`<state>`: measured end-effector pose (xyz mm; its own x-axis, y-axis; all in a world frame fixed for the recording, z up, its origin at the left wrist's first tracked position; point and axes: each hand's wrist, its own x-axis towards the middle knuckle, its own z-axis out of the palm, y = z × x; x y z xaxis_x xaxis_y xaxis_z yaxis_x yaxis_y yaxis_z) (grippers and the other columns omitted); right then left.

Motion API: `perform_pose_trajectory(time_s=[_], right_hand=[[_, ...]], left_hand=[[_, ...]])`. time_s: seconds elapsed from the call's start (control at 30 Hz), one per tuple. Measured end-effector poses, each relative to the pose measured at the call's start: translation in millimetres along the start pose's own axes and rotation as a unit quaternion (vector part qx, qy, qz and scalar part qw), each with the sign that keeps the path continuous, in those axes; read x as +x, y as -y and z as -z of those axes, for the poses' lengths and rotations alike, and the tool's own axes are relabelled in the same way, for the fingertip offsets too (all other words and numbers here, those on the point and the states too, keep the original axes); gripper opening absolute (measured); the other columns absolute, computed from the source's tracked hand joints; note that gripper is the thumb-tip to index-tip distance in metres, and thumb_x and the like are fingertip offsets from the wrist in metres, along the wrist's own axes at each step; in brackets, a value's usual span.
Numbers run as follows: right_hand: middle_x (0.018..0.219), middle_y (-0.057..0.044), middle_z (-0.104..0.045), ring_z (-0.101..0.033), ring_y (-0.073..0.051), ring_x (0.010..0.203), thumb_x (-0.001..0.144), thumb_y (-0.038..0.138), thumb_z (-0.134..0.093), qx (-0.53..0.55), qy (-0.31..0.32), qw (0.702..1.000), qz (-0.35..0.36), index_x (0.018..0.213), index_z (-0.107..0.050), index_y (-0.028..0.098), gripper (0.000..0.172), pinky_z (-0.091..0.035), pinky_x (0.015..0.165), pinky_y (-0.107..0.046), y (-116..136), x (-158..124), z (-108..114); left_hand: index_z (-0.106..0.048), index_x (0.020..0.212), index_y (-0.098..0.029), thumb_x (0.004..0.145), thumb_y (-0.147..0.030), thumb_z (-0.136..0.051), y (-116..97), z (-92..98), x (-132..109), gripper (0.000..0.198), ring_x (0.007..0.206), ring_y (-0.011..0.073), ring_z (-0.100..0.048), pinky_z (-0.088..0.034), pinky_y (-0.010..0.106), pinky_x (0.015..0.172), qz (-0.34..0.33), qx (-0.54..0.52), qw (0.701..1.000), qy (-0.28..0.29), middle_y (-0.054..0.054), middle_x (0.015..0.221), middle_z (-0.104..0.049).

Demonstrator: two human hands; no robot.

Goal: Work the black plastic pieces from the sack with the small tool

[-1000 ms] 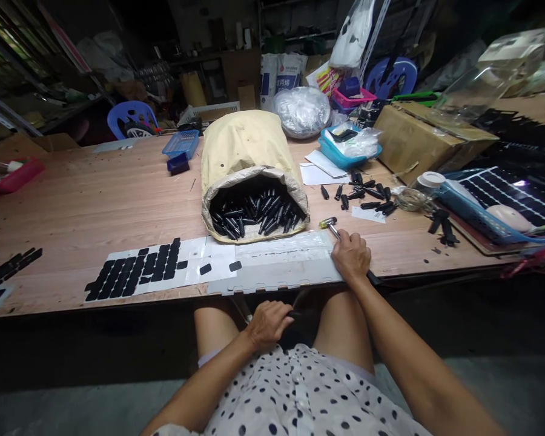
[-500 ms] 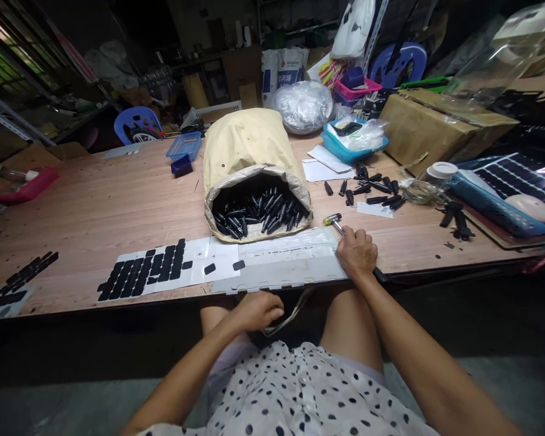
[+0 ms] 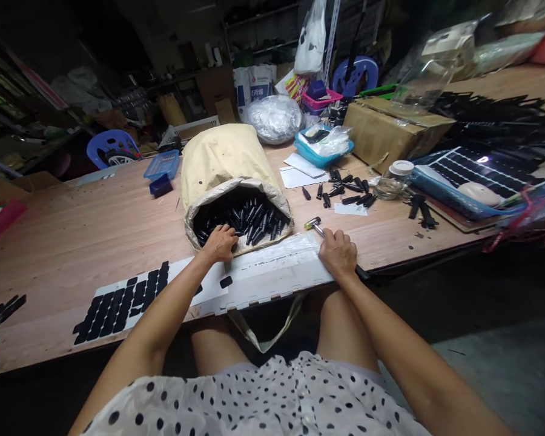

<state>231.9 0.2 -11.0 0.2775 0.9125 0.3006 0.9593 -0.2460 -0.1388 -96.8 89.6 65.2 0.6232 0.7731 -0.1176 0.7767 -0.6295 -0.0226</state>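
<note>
My left hand (image 3: 221,243) reaches into the mouth of a cream sack (image 3: 227,154) that lies on its side. Its fingers curl down at the black tapered plastic pieces (image 3: 262,219) heaped inside; whether one is between the fingertips is hidden. My right hand (image 3: 338,251) is wrapped round the shaft of a small hammer (image 3: 312,223) with a yellowish, black-tipped head, resting at the table's front. Between the hands lies a flat grey-white board (image 3: 277,269) along the table edge. One black rounded patch (image 3: 226,282) sits on a white sheet left of it.
Rows of black patches (image 3: 113,312) stick to a sheet at left, partly behind my left forearm. Loose black pieces (image 3: 345,188) lie at right, near a blue basin (image 3: 322,148), a cardboard box (image 3: 390,133) and a glass jar (image 3: 393,181). A blue basket (image 3: 162,165) stands behind.
My left hand has gone from my lap, below the table edge, up to the sack's mouth. My right hand keeps its grip on the hammer. The view has turned to the right.
</note>
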Motion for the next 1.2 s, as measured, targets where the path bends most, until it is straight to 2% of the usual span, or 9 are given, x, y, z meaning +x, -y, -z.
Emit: perform_pose_trajectory(time_s=[0.17, 0.27, 0.37, 0.5, 0.6, 0.8, 0.93, 1.1, 1.2], right_hand=[[0.100, -0.013, -0.059, -0.051, -0.026, 0.092, 0.096, 0.022, -0.043, -0.001, 0.017, 1.000, -0.008, 0.126, -0.064, 0.019, 0.037, -0.031, 0.069, -0.033, 2.5, 0.2, 2.8], [0.102, -0.014, -0.058, -0.050, -0.026, 0.093, 0.096, 0.023, -0.044, 0.000, 0.024, 1.000, -0.011, 0.128, -0.063, 0.019, 0.037, -0.032, 0.071, -0.034, 3.4, 0.2, 2.6], [0.103, -0.014, -0.058, -0.050, -0.027, 0.094, 0.095, 0.023, -0.045, 0.000, 0.028, 0.999, -0.016, 0.128, -0.062, 0.019, 0.037, -0.033, 0.072, -0.034, 4.4, 0.6, 1.9], [0.104, -0.014, -0.058, -0.049, -0.027, 0.095, 0.095, 0.024, -0.044, 0.000, 0.024, 1.000, -0.016, 0.127, -0.062, 0.019, 0.037, -0.033, 0.073, -0.034, 5.0, 1.2, 2.3], [0.105, -0.015, -0.058, -0.049, -0.027, 0.096, 0.097, 0.024, -0.043, -0.004, 0.030, 0.999, -0.015, 0.129, -0.061, 0.019, 0.038, -0.034, 0.073, -0.034, 5.2, 1.2, 4.1], [0.108, -0.015, -0.059, -0.052, -0.026, 0.097, 0.099, 0.023, -0.040, -0.003, 0.052, 0.998, -0.021, 0.131, -0.062, 0.020, 0.039, -0.036, 0.073, -0.033, 3.9, 5.5, 10.8], [0.103, -0.012, -0.062, -0.055, -0.024, 0.095, 0.097, 0.020, -0.043, 0.056, 0.048, 0.997, -0.019, 0.135, -0.062, 0.023, 0.043, -0.040, 0.074, -0.032, -0.2, 0.8, 16.7], [0.113, -0.010, -0.068, -0.063, -0.022, 0.102, 0.098, 0.021, -0.037, 0.259, -0.012, 0.966, 0.009, 0.134, -0.063, 0.023, 0.045, -0.050, 0.085, -0.031, -0.9, -38.9, 22.4], [0.115, -0.008, -0.071, -0.065, -0.022, 0.106, 0.097, 0.024, -0.039, 0.325, -0.004, 0.944, 0.056, 0.129, -0.067, 0.024, 0.043, -0.053, 0.091, -0.033, 3.1, -66.4, 28.3]], left_hand=[[-0.071, 0.077, -0.023, 0.070, -0.010, -0.058, -1.5, -0.3, -4.6, 0.020, 0.100, 0.0302, -0.054, -0.038, 0.046, 0.096, 0.016, -0.002, 0.999, -0.045, 0.012, 0.089, -0.066], [-0.072, 0.087, -0.024, 0.079, -0.015, -0.059, -16.4, 1.9, -10.4, 0.018, 0.103, 0.0308, -0.054, -0.038, 0.047, 0.099, 0.051, -0.030, 0.993, -0.101, 0.011, 0.093, -0.067], [-0.072, 0.099, -0.026, 0.085, -0.025, -0.062, -53.1, -5.1, -11.7, 0.017, 0.103, 0.0291, -0.055, -0.042, 0.043, 0.094, 0.086, -0.089, 0.983, -0.136, 0.008, 0.098, -0.069], [-0.073, 0.102, -0.028, 0.086, -0.030, -0.068, -114.9, -30.8, -1.3, 0.017, 0.098, 0.0252, -0.056, -0.045, 0.039, 0.090, 0.078, -0.200, 0.969, -0.122, 0.004, 0.099, -0.070], [-0.075, 0.101, -0.028, 0.086, -0.030, -0.070, -142.7, -49.0, 9.3, 0.016, 0.099, 0.0248, -0.056, -0.044, 0.039, 0.091, 0.112, -0.254, 0.952, -0.126, 0.004, 0.098, -0.070], [-0.073, 0.103, -0.026, 0.080, -0.028, -0.076, -146.9, -57.2, 14.3, 0.024, 0.100, 0.0244, -0.055, -0.043, 0.038, 0.092, 0.154, -0.306, 0.927, -0.151, 0.003, 0.096, -0.068], [-0.073, 0.090, -0.025, 0.079, -0.025, -0.075, -147.4, -54.1, 15.0, 0.012, 0.100, 0.0243, -0.055, -0.043, 0.038, 0.090, 0.154, -0.316, 0.925, -0.146, 0.003, 0.095, -0.069], [-0.074, 0.089, -0.024, 0.078, -0.022, -0.075, -152.7, -54.4, 18.2, 0.011, 0.101, 0.0239, -0.055, -0.043, 0.038, 0.092, 0.165, -0.340, 0.914, -0.146, 0.003, 0.096, -0.070], [-0.075, 0.090, -0.024, 0.078, -0.023, -0.075, -155.0, -55.6, 19.4, 0.011, 0.100, 0.0235, -0.055, -0.042, 0.037, 0.093, 0.172, -0.353, 0.907, -0.151, 0.002, 0.095, -0.070]])
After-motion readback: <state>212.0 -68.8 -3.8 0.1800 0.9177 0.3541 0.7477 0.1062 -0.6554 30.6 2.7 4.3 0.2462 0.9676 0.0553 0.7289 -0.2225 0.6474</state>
